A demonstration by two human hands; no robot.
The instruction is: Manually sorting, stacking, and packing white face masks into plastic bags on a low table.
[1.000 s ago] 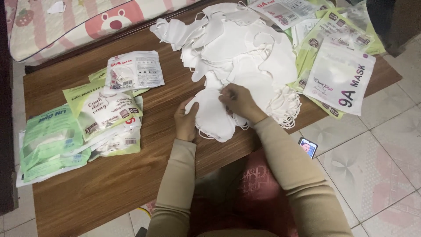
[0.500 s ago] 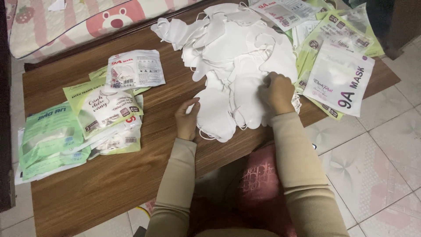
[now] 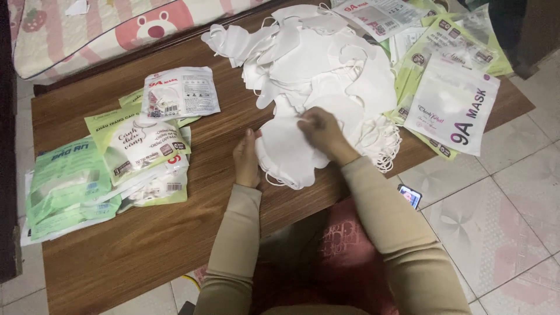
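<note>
A long brown wooden table (image 3: pixel 175 233) lies under my arms, with a big loose heap of white fabric face masks (image 3: pixel 326 58) across its far middle. Flat printed mask packets (image 3: pixel 122 151) lie stacked at my left; more packets (image 3: pixel 452 102) lie to my right. A small stack of white masks (image 3: pixel 289 154) sits at the near edge. My left hand (image 3: pixel 246 160) steadies its side, fingers nearly straight. My right hand (image 3: pixel 322 131) rests on top, fingertips seemingly pinching the uppermost mask.
</note>
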